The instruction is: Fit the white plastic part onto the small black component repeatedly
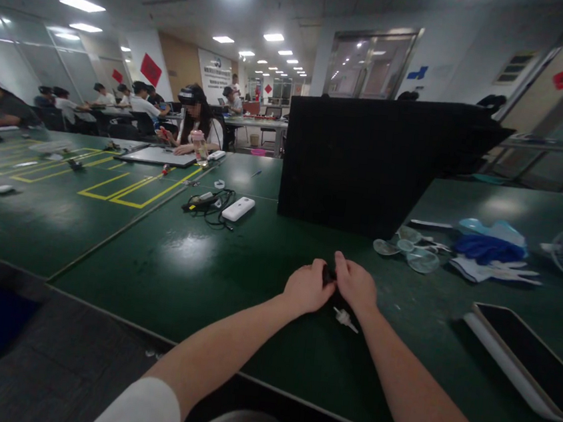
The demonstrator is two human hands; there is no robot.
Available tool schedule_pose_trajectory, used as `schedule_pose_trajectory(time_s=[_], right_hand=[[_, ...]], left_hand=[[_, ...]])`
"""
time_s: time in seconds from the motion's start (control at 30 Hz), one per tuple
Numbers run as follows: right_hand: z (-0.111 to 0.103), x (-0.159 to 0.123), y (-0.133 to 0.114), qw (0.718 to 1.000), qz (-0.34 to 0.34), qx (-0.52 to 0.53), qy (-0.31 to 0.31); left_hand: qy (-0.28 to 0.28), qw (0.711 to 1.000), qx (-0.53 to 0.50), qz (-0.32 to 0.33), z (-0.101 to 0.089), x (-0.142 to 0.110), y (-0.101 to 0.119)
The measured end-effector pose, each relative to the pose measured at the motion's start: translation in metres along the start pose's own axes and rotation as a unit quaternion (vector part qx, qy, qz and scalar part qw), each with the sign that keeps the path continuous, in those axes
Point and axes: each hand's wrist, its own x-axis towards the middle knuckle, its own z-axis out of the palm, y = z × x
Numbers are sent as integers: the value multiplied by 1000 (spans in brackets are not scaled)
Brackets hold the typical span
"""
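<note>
Head view, the only one here: both hands meet over the green table (pixel 192 295), just in front of a big black box (pixel 352 158). The left hand (pixel 309 288) is curled in, fingers wrapped around a small dark piece (pixel 327 276). Opposite it, the right hand (pixel 358 286) is bent tight too, thumb up, gripping the same piece from its other side! So that's where the piece is: between the two hands, mostly covered, and its exact shape I can't tell.

How far along? The piece is in hand, that much is done; it isn't set down. Whether anything on it has been fastened, loosened or parted, the fingers hide. Just below the hands lies a little pale bit, perhaps keys (pixel 345 319), with neither hand on it.

Out to the right, untouched: clear discs (pixel 422 259), a blue glove (pixel 489 249), a white glove (pixel 476 269), and nearer the person, a dark-topped slab (pixel 532 358). Over to the left, also untouched, a white block (pixel 238 209) sits beside a tangle of cable (pixel 211 205). Farther off at the left, a co-worker (pixel 215 133) sits at a pale board (pixel 154 154).
</note>
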Motion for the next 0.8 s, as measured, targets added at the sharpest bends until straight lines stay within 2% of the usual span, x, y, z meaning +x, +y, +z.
schedule_pose_trajectory(time_s=[0.1,0.2,0.27,0.33,0.43,0.5,0.6,0.7,0.8], right_hand=[[-4,-1,-1,999,3,10,47],[-17,-6,-4,994,-54,39,92],[-25,-12,-10,991,-108,30,69],[-29,-19,-18,990,-139,-17,22],[-22,-24,-26,976,-197,-79,-39],[-12,-23,-26,963,-244,-87,-73],[5,-15,-23,946,-287,-93,-120],[12,-8,-23,936,-301,-105,-150],[6,-10,-29,946,-292,-64,-124]], left_hand=[[-5,1000,-20,-1,-2,0,-5],[-4,995,-103,-4,-7,0,-15],[9,982,-189,-10,-16,3,-25],[59,966,-249,-23,-28,6,-39],[170,949,-261,-50,-49,9,-65],[203,945,-251,-50,-60,6,-83],[177,958,-224,-24,-71,-8,-105],[106,980,-167,16,-76,-25,-114],[60,990,-113,51,-77,-34,-109]])
